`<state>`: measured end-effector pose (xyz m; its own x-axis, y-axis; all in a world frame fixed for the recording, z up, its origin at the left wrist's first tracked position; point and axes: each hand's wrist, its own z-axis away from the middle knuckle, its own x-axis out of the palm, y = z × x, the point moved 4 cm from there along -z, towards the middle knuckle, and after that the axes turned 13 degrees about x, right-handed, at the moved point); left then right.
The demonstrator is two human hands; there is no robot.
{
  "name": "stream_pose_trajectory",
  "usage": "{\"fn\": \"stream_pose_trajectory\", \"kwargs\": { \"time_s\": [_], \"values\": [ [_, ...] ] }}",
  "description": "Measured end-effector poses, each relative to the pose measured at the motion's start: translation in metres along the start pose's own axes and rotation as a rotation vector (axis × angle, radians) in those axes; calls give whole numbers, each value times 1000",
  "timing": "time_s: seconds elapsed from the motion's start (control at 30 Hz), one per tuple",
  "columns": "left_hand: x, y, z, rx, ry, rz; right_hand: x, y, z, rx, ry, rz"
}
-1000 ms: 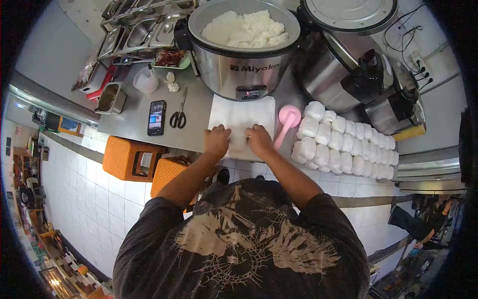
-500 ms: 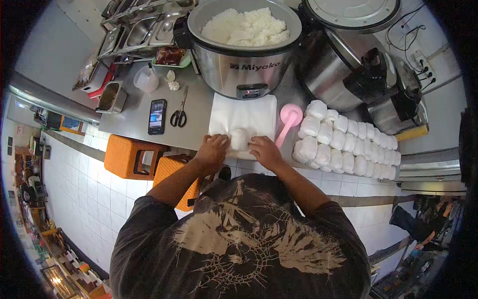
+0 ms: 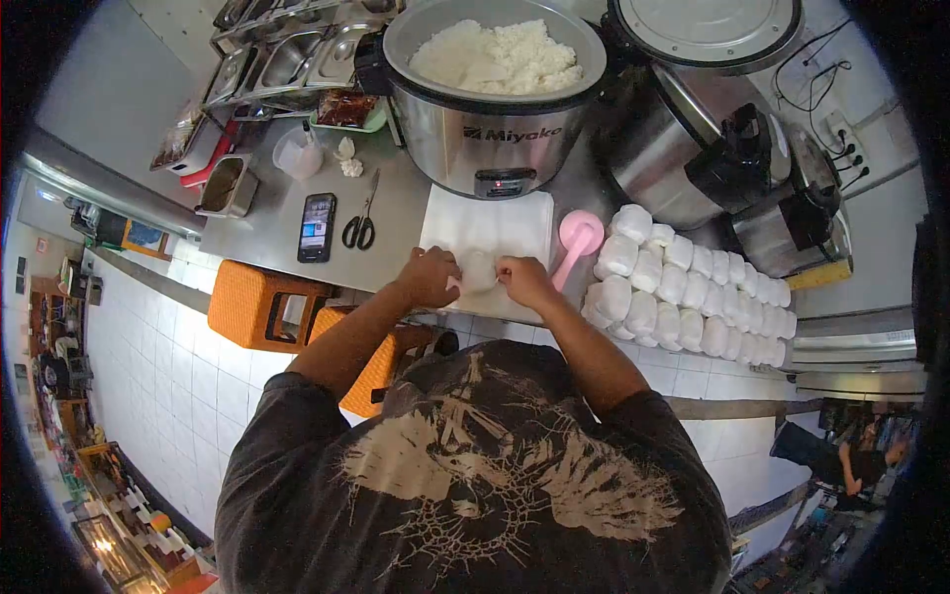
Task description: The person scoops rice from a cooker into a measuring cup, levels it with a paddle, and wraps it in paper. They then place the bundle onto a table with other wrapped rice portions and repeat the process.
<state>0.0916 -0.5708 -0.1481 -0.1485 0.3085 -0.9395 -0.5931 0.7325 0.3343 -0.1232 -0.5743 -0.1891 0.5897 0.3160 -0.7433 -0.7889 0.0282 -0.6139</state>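
At the top centre of the frame your open rice cooker (image 3: 495,99) stands on the steel worktop (image 3: 267,223), full of white rice. Right of centre lies the stack of wrapped rice parcels (image 3: 683,292). At mid-frame your left hand (image 3: 427,277) and right hand (image 3: 522,279) each grip one side of a white rice parcel (image 3: 477,269), fingers closed on it above the white wrapping sheets (image 3: 490,230)

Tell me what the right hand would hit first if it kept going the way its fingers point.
The right hand points leftward at the white rice parcel it already touches; beyond that sits the left hand, so the parcel comes first.
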Motion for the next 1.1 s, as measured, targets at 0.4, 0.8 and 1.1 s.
{"fn": "stream_pose_trajectory", "kwargs": {
  "time_s": [0.4,0.8,1.1],
  "values": [
    [26,-26,-21,-104,-155,-5,7,0,-17,163,-7,119],
    [17,-16,-28,66,373,341,-12,-14,22,-7,-124,-314],
    [-39,64,-12,94,219,1235,-90,-57,92,-99,-235,-660]
  ]
}}
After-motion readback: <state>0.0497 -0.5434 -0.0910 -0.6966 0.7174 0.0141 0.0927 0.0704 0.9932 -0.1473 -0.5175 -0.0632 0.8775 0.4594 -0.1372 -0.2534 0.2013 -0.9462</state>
